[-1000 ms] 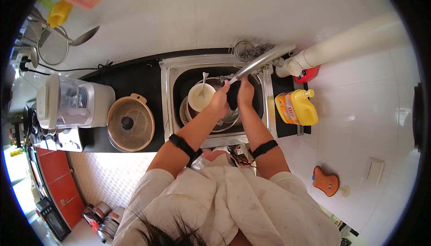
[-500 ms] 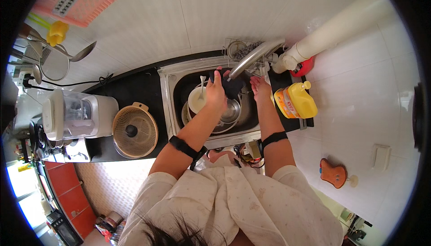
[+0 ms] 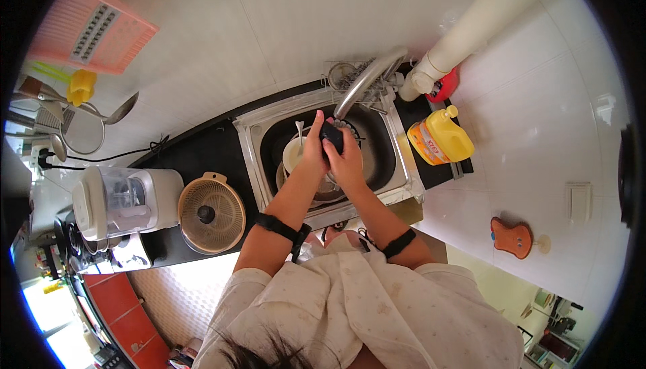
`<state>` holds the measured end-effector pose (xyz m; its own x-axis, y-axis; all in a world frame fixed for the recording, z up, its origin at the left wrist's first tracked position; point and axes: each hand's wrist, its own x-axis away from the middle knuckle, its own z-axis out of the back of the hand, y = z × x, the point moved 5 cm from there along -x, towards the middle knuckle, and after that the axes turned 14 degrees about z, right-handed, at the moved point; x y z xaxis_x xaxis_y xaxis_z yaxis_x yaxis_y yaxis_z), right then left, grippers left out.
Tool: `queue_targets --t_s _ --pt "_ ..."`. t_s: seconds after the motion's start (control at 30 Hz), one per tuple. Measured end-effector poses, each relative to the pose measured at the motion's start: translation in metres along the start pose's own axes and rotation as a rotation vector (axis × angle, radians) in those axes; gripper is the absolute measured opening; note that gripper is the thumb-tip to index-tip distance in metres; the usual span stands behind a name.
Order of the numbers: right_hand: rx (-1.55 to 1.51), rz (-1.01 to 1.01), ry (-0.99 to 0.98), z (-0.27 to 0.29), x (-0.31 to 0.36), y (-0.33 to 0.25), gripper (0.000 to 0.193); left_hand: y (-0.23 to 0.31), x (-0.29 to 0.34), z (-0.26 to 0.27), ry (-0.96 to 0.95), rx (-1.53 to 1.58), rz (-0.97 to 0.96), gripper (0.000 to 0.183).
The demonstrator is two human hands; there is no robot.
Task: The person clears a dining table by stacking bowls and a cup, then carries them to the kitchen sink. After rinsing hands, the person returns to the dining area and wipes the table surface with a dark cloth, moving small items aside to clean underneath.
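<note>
Over the metal sink (image 3: 406, 160), my left hand (image 3: 313, 145) and my right hand (image 3: 346, 160) are together, closed around a dark bunched cloth (image 3: 331, 136). The cloth is squeezed into a small bundle, with its lower part hidden by my fingers. Just behind the hands, the curved silver tap (image 3: 363, 86) reaches down into the basin. A pale bowl (image 3: 291, 156) with a light-coloured spoon (image 3: 300, 129) in it sits in the sink, partly covered by my left hand and forearm. Other dishes beneath my hands are mostly hidden.
A yellow pump bottle (image 3: 444, 137) stands right of the sink, near a thick white pipe (image 3: 464, 39). On the left counter are a tan strainer basket (image 3: 222, 201) and a white appliance (image 3: 161, 197). Utensils such as a ladle (image 3: 123, 108) hang on the left wall.
My right hand has moved left from beside the tap to meet my left hand. The cloth, looser before, is now bunched between both hands. The view has shifted slightly.
</note>
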<state>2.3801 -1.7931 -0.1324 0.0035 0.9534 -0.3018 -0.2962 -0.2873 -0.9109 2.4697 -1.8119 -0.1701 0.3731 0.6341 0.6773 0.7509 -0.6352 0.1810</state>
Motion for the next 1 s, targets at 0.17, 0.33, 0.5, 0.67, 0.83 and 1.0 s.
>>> queue_targets --t_s 0.17,0.33,0.5,0.67,0.83,1.0 --pt "0.614 0.395 0.079 0.01 -0.011 -0.026 0.038 -0.002 -0.015 0.005 -0.175 0.064 0.022 0.04" --pt "0.108 0.459 0.059 0.006 -0.03 -0.024 0.022 -0.012 -0.033 0.013 -0.026 0.16 -0.062 0.022" --pt "0.301 0.284 0.069 0.001 -0.037 -0.019 0.03 -0.013 -0.039 -0.003 -0.13 0.115 0.059 0.022" --pt "0.322 0.11 0.14 -0.005 -0.044 -0.005 0.051 -0.016 -0.047 -0.006 -0.19 -0.031 0.247 0.022" --pt "0.267 0.045 0.126 -0.004 -0.045 0.003 0.057 -0.019 -0.052 0.004 -0.198 -0.137 0.352 0.022" --pt "0.115 0.168 -0.088 -0.002 -0.039 -0.015 0.055 -0.016 -0.052 0.007 -0.198 -0.267 0.46 0.022"
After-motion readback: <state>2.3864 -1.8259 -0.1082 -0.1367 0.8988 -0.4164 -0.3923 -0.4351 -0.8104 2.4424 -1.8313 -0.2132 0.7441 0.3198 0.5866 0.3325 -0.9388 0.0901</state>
